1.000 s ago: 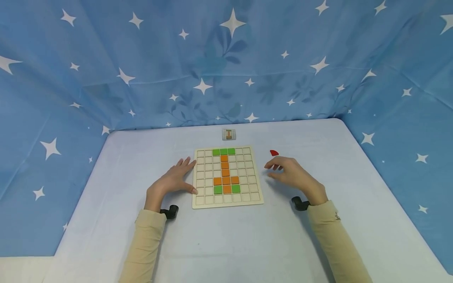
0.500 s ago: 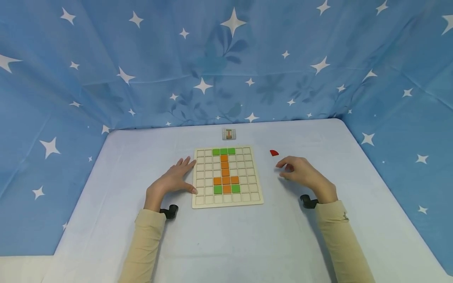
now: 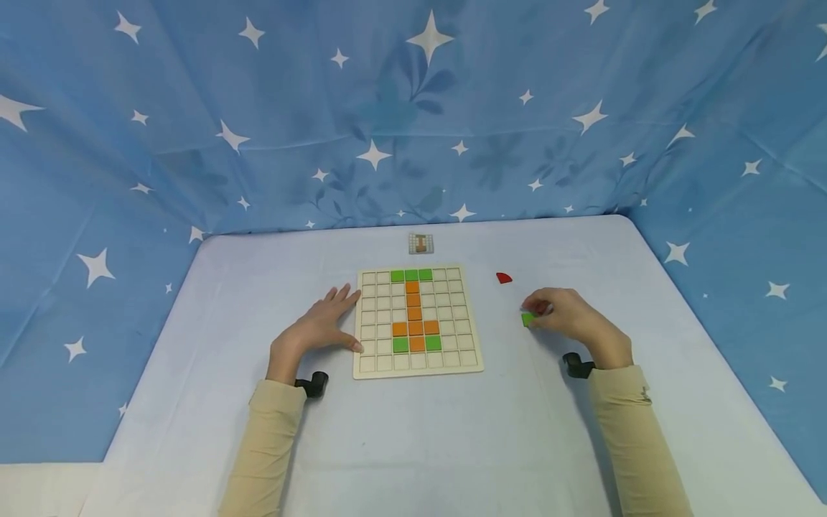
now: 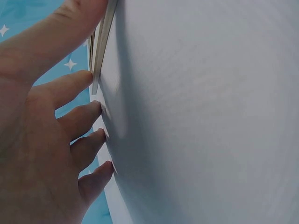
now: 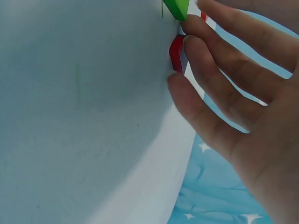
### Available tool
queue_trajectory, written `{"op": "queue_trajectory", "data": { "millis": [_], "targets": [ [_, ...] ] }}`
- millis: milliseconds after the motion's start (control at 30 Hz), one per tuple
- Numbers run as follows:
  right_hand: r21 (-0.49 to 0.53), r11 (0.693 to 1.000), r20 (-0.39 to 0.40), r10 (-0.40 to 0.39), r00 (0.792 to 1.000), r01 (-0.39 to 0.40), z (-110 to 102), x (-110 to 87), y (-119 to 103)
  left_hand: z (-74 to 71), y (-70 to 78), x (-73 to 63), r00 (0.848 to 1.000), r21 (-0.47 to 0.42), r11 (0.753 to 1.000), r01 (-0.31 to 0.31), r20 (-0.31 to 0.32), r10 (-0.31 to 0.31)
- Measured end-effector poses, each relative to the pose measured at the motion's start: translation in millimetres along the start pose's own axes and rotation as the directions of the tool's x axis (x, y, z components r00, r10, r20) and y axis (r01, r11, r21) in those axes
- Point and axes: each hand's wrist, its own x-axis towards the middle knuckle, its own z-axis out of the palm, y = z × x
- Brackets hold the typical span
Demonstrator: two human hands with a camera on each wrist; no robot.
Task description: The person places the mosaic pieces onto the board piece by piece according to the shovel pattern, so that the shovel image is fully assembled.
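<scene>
My left hand [image 3: 323,319] lies spread at the left edge of a cream grid board [image 3: 465,359], its thumb and fingertips right at the rim. In the left wrist view, the left fingers [image 4: 77,116] are nearly straight, beside the board's edge [image 4: 103,51]. To the right of the board, my right hand [image 3: 568,316] pinches a green square tile [image 3: 528,320] between thumb and index finger, close over the table. A red piece [image 5: 175,52] shows at the other fingertips in the right wrist view, partly hidden by them. Orange tiles [image 3: 414,314] and green tiles [image 3: 411,275] form an I-like figure on the board.
A red quarter-circle piece [image 3: 504,278] lies on the white table [image 3: 413,445] right of the board's far corner. Behind the board is a small picture card [image 3: 421,244] with a similar figure. A blue star-patterned curtain [image 3: 362,108] encloses the table's back and sides.
My right hand has moved right, away from the board, and the green tile at its fingertips has come into sight. The left hand and the tiles on the board have stayed put.
</scene>
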Motion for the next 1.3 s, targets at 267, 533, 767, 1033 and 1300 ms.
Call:
{"op": "queue_trajectory", "data": {
  "millis": [267, 533, 767, 1033, 1300],
  "targets": [
    [-0.023, 0.999, 0.005, 0.032, 0.999, -0.031, 0.0, 2.3, 4.7, -2.5, 1.6, 0.1, 1.0, 0.005, 1.0, -0.011, -0.004, 0.011],
    [-0.06, 0.998, 0.002, 0.027, 1.0, -0.026, 2.1, 4.2, 4.9, -2.4, 2.3, 0.6, 1.0, 0.004, 1.0, -0.012, 0.002, 0.012],
    [-0.075, 0.997, -0.014, 0.026, 1.0, -0.027, 4.6, 4.8, 7.1, -0.9, 2.0, 2.2, 1.0, 0.011, 1.0, -0.01, 0.007, 0.01],
    [-0.039, 0.999, -0.041, 0.017, 0.999, -0.019, 7.5, 6.0, 4.8, -1.2, 1.4, 1.9, 1.0, 0.006, 1.0, -0.008, 0.006, 0.008],
    [-0.029, 0.999, -0.079, -0.031, 0.996, 0.028, 11.3, 9.9, -2.6, -2.9, 4.0, -0.7, 1.0, 0.009, 1.0, -0.005, 0.005, 0.005]
  ]
}}
